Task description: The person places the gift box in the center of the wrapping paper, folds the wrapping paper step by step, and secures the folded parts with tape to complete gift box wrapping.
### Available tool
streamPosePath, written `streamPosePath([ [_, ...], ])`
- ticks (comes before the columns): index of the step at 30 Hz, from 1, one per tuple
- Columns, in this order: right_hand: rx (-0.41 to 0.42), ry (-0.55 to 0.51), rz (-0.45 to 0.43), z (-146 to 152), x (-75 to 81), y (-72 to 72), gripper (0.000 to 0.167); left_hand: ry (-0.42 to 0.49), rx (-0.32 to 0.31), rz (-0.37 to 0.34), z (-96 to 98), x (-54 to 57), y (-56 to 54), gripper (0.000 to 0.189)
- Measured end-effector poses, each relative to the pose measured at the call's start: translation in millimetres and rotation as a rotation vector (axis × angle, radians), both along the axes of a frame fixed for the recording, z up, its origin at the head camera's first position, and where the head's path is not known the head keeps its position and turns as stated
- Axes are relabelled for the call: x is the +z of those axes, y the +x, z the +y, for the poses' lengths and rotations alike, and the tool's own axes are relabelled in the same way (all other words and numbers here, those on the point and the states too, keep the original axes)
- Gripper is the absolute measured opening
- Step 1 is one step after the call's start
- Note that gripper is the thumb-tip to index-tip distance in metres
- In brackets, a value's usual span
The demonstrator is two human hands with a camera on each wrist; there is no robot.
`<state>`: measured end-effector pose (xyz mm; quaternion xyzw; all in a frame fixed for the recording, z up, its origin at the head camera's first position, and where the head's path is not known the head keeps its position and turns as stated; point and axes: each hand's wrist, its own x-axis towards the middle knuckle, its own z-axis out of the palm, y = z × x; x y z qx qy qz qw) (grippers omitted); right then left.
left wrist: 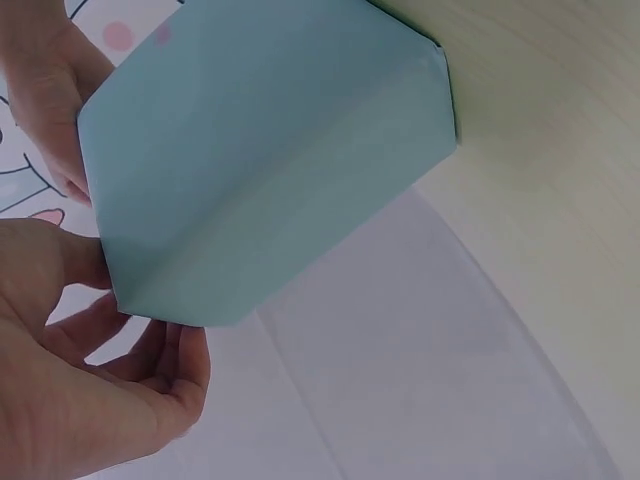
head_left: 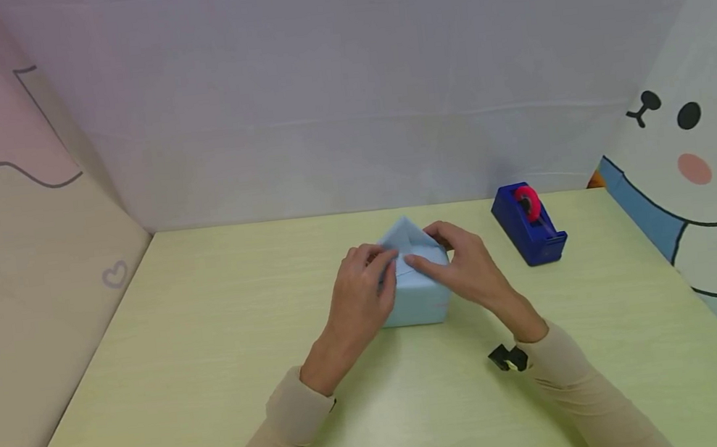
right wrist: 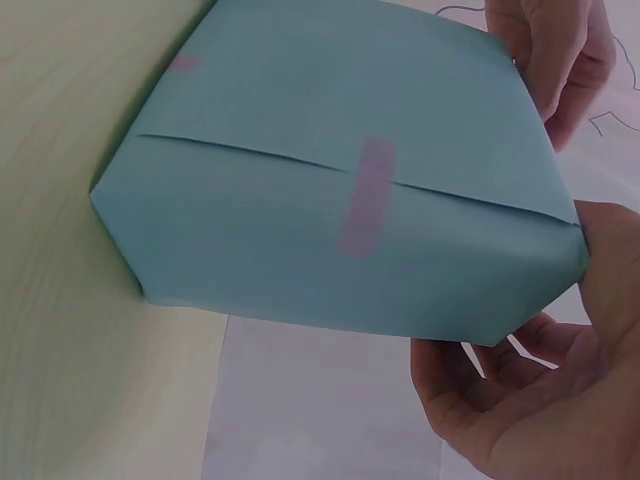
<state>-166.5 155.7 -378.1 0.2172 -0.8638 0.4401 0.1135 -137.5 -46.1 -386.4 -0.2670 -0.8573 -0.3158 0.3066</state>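
A box wrapped in light blue paper (head_left: 417, 297) stands on end on the table, its folded paper end facing up with a pointed flap (head_left: 406, 229) at the back. My left hand (head_left: 360, 285) grips the top left edge, with thumb and fingers at the fold. On the other side my right hand (head_left: 470, 263) holds the top right edge, thumb over the top and fingers behind. A strip of pink tape (right wrist: 369, 198) crosses the paper seam in the right wrist view. The left wrist view shows a smooth blue side (left wrist: 270, 160) of the box.
A blue tape dispenser (head_left: 533, 234) with a pink roll stands at the back right of the pale wooden table (head_left: 215, 355). White cloth (head_left: 319, 96) hangs behind the table, and printed cloths flank it. A small black object (head_left: 508, 358) shows beside the right cuff.
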Motion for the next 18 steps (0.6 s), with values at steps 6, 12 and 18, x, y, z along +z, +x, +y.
streamPosePath([
  [6,-0.018,0.003,-0.031,-0.1,0.7,0.3,0.034,0.165,0.014,-0.17,-2.3,3.6,-2.2,0.029],
  [12,-0.019,-0.001,-0.056,1.0,0.0,-1.0,0.034,0.165,0.013,-0.243,-8.3,2.9,-7.3,0.033],
  [18,-0.003,-0.014,-0.061,3.2,-1.3,-0.5,0.032,0.215,-0.06,-0.363,-12.6,-1.9,-11.4,0.027],
])
